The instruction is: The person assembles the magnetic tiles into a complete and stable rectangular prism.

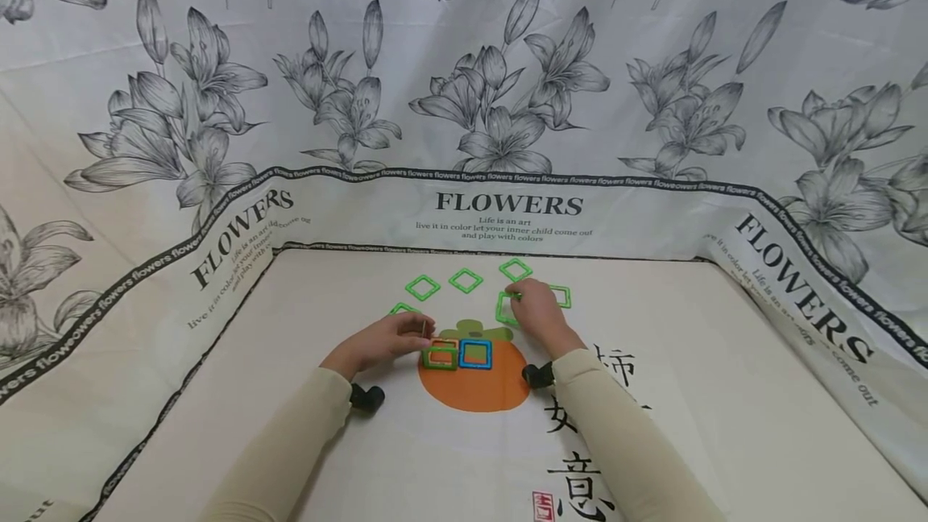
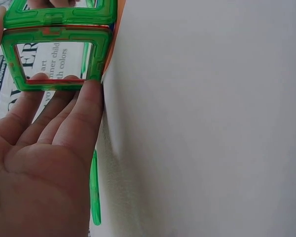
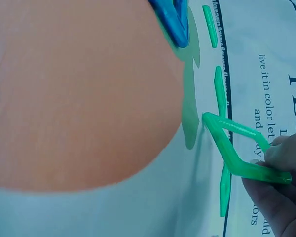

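While R hand [image 1: 540,316] pinches far green sq. [image 3: 226,148], L hand [image 1: 384,341] pinches near tile box [image 1: 441,348]; off-ctr. push could prob. topple box.

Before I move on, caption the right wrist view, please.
Right hand pinching a green frame beside an orange print, a blue frame at the top edge.

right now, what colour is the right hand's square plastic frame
Green frame, best in right wrist view.
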Available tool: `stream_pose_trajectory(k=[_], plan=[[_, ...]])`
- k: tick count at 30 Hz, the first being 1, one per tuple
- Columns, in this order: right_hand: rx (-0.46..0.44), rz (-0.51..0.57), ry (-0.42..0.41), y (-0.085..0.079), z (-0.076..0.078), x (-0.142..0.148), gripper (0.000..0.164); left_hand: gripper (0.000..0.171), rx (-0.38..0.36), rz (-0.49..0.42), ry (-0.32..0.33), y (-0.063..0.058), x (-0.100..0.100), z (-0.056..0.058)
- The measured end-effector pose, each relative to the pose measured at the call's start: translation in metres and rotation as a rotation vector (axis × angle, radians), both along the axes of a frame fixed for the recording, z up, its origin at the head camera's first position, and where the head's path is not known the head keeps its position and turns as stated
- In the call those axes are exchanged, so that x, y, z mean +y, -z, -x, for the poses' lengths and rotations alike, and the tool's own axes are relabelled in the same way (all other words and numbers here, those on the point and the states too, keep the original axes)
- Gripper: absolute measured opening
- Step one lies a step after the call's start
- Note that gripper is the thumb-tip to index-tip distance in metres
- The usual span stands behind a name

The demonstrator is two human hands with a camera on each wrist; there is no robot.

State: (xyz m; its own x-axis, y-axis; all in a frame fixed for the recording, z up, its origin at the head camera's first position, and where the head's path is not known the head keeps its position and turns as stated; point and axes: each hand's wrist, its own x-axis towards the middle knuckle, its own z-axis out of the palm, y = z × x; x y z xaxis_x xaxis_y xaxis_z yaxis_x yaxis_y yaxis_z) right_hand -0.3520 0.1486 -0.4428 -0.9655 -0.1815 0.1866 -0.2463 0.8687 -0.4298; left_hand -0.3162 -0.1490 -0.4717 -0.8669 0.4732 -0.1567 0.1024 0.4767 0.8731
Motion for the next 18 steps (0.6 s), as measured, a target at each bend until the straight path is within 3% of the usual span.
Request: stream_pose_trajectory(k=[8, 18], plan=[[0.061, -0.091, -0.064, -0.008, -0.009, 0.001, 0.024, 0.049, -0.002, -0.02, 0.017, -0.002, -0.001, -0.001], [-0.027, -0.196, -0.119, -0.022, -0.024, 0.002, 0.023, 0.049, -0.016, -0.023, 0.0, -0.003, 0.0, -0.002]])
